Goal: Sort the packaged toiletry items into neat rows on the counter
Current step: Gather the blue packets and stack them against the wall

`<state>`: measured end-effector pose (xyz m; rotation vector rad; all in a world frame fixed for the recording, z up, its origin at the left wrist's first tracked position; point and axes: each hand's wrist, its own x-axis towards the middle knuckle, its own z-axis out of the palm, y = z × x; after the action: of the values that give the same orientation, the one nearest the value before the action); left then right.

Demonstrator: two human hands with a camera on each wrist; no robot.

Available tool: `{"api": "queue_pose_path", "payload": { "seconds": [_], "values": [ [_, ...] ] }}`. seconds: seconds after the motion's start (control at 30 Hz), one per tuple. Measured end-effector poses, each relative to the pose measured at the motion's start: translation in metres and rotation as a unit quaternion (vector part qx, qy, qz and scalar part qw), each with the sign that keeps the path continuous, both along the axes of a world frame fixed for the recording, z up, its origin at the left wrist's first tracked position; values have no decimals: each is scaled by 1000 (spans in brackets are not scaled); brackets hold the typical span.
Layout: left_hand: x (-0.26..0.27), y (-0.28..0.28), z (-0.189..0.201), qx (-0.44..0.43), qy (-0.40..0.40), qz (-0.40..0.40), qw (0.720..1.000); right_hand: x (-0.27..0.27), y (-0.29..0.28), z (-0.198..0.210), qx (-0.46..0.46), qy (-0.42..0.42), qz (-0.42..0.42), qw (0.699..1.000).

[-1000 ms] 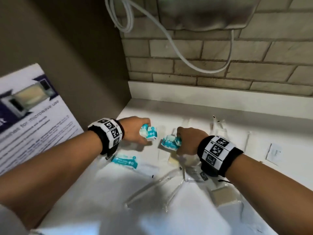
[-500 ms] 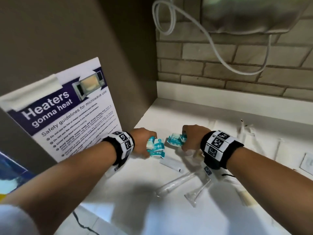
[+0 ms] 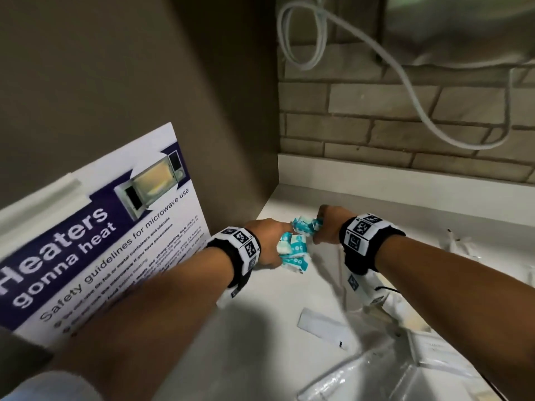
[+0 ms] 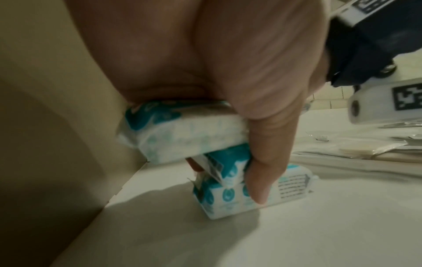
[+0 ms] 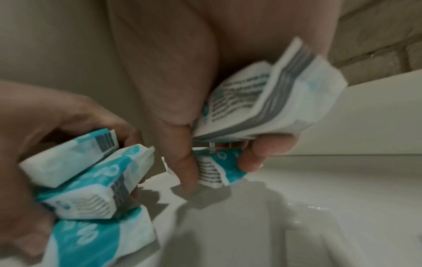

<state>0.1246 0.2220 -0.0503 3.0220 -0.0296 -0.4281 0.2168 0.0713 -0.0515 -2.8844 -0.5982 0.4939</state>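
Both hands hold small teal-and-white packets above the white counter point(image 3: 275, 337), near its back left corner. My left hand point(image 3: 272, 244) grips a bunch of three packets point(image 3: 293, 251); the lowest packet point(image 4: 237, 195) touches the counter in the left wrist view, under my thumb point(image 4: 262, 180). My right hand point(image 3: 327, 227) pinches two packets point(image 3: 304, 225) just to the right. In the right wrist view the upper packet point(image 5: 262, 101) sits against the palm and the lower packet point(image 5: 217, 168) is held between thumb and fingers. The left hand's packets point(image 5: 91, 180) show at the left there.
A flat white sachet point(image 3: 324, 327) lies on the counter nearer to me. Clear plastic-wrapped items point(image 3: 405, 369) pile up at the lower right. A brown side wall with a microwave safety poster point(image 3: 95, 233) stands at the left. A brick wall point(image 3: 405, 134) with a white cable point(image 3: 405, 79) rises behind.
Both hands have carried their packets left and back, toward the counter's corner by the side wall. The view has swung left, bringing the poster into sight.
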Motion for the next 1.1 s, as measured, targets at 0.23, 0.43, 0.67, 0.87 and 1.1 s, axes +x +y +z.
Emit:
{"api": "queue_pose_path", "payload": {
  "seconds": [0.23,0.43,0.67,0.87,1.1],
  "values": [
    [-1,4,-11,-40,-51,-5,998,15,24,-19,19,113,67,991],
    [-22,2,-15,-33,2,-24,999,24,14,-22,134,143,21,980],
    [-30,0,-18,-23,38,-33,998,34,22,-25,145,49,13,988],
    [-45,-3,-14,-82,40,1,996,44,34,-34,131,15,45,990],
    [-68,-11,-25,-80,6,-53,995,25,39,-33,11,-63,138,988]
  ]
}}
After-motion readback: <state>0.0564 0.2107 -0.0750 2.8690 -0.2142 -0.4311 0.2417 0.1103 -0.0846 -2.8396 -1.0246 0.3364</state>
